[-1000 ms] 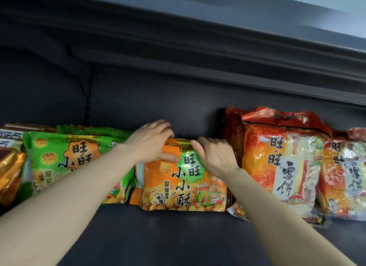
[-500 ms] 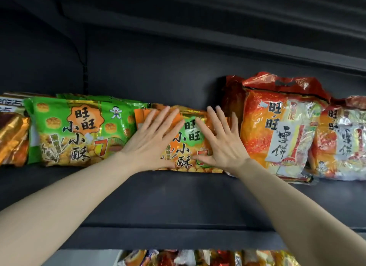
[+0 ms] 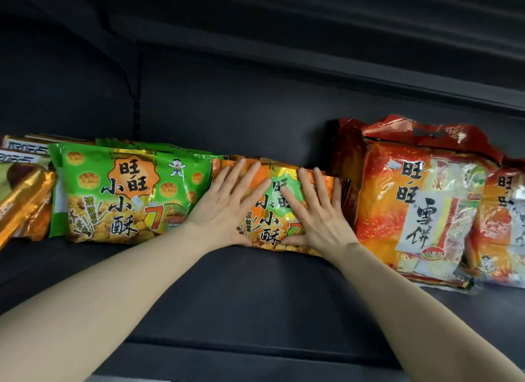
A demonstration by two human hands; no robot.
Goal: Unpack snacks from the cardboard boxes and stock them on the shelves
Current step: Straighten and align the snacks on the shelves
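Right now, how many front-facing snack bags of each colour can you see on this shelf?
Green foil snack bag: 1
Orange foil snack bag, both hands pressing flat on it: 1
Red-orange rice cracker bags: 2
Gold foil bag, partly cut off: 1
Total: 5

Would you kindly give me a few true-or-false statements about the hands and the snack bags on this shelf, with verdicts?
1. Both hands press flat on the orange bag. True: the left hand and right hand lie on it with straight fingers.
2. The green bag stands right of the orange bag. False: it stands to its left.
3. The red bag is taller than the orange bag. True.
4. The right hand pinches the red bag. False: it presses only the orange bag.
5. The orange bag lies on the floor. False: it stands on the shelf.
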